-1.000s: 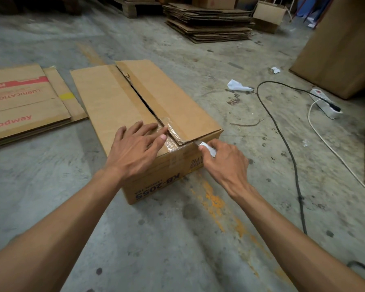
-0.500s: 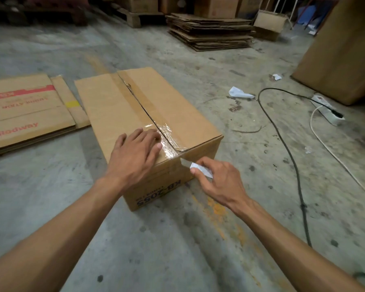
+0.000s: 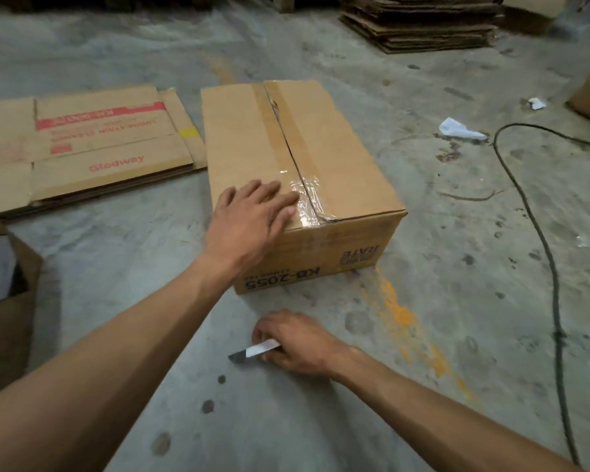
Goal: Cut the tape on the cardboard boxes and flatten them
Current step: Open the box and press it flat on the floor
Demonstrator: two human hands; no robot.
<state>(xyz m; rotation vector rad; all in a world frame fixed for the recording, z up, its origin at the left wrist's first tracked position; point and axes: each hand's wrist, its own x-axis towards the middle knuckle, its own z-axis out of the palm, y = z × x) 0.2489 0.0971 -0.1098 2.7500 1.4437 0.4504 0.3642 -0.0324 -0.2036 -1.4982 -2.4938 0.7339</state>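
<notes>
A brown cardboard box point(image 3: 341, 158) marked KB-2055 stands on the concrete floor. Its top seam is split along the middle, with crumpled clear tape point(image 3: 309, 202) at the near end. My left hand point(image 3: 252, 223) rests flat on the box top near the front edge, fingers straight and touching the tape. My right hand point(image 3: 300, 342) is low over the floor in front of the box, away from it. It grips a small blade wrapped in white paper point(image 3: 252, 351), with the dark tip pointing left.
A flattened Glodway box point(image 3: 92, 148) lies left of the box. An open carton point(image 3: 4, 301) stands at the left edge. Flattened cardboard is stacked point(image 3: 423, 25) at the back. A black cable point(image 3: 542, 250) runs along the right, near a crumpled white paper scrap point(image 3: 457, 129).
My right hand has pulled the blade away from the box's front corner, down to the floor in front of it. My left hand stays on the box top. The view has shifted.
</notes>
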